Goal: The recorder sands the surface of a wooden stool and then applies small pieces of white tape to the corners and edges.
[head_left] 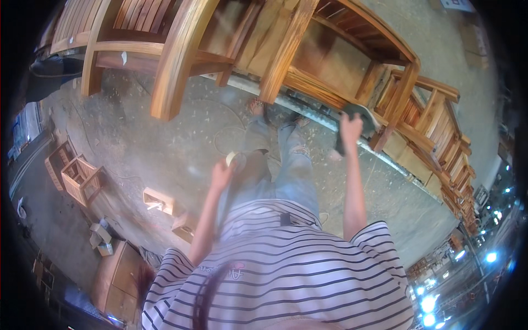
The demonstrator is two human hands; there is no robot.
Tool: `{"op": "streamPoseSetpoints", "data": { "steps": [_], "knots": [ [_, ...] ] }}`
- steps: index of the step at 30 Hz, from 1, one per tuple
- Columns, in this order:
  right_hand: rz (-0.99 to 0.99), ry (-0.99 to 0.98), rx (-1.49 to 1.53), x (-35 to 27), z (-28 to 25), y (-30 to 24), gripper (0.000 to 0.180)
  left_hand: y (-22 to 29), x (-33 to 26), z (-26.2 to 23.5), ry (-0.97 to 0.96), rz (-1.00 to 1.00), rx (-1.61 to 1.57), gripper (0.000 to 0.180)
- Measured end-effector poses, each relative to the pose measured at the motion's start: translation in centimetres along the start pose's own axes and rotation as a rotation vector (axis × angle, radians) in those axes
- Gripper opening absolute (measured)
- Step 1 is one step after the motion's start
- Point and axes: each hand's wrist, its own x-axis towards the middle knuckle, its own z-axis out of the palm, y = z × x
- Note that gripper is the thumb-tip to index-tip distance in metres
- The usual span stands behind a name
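Two things we clasp: dark rounded item (365, 117), right hand (351, 132); pale round piece (231, 158), left hand (221, 175). Let's avoid bumping brown woodwork (399, 100).

The left hand (221, 175) is curled in a grip, left forearm (205, 223) angled forward; the right hand (352, 130) grips farther out, right forearm (353, 192) extended.

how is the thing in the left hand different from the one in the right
The pale piece in the left hand looks small; the dark object in the right hand looks larger. The pale piece is near the person's legs, the dark object near the wooden furniture. Both are held in bare hands.
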Motion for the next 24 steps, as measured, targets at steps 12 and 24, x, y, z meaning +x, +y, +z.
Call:
{"op": "streamPoseSetpoints", "data": {
  "steps": [12, 24],
  "knots": [
    [-0.512, -0.29, -0.548, -1.9, 2.9, -5.4, 0.064, 3.3, -0.7, 1.1, -0.101, -0.066, -0.037, 0.032],
    [0.297, 0.04, -0.424, -0.3, -2.9, 2.1, 0.068, 1.7, -0.2, 0.9, -0.135, -0.06, 0.067, 0.043]
  ]
}}
